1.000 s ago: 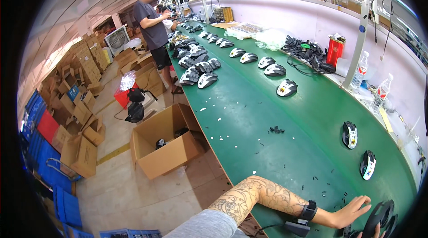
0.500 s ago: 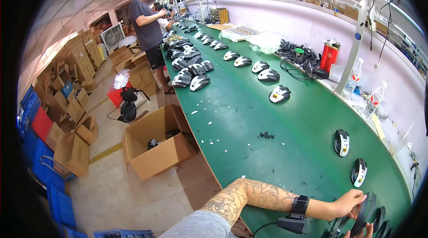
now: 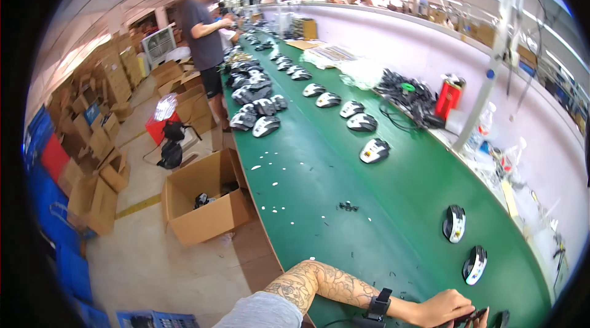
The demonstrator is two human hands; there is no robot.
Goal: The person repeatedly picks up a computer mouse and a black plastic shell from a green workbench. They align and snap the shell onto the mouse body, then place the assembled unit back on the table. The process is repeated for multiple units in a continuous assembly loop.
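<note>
My left hand (image 3: pixel 445 308) comes in across the bench with a tattooed forearm and a black wrist strap (image 3: pixel 379 304). Its fingers are closed on a dark plastic piece (image 3: pixel 470 316), whose exact kind I cannot make out. Only a few fingers of my right hand (image 3: pixel 484 317) show at the lower edge, against the other side of that piece. Just beyond the hands lies a black-and-white computer mouse (image 3: pixel 475 265), with a second mouse (image 3: pixel 454 224) farther up. Beside the right hand, another dark part (image 3: pixel 503 319) is cut off by the rim.
The green bench (image 3: pixel 319 186) carries a row of mice (image 3: pixel 375 151), a mouse pile (image 3: pixel 252 91) and small black bits (image 3: pixel 348 206). Along the wall are cables (image 3: pixel 402 97), a red can (image 3: pixel 449 99) and bottles (image 3: pixel 482 126). Left: an open carton (image 3: pixel 209 217) and a standing person (image 3: pixel 206 39).
The view has shifted, so the bench mice sit lower in the picture. Both hands are nearer the lower edge, and the long black curved part seen between them earlier now shows only as a small dark piece.
</note>
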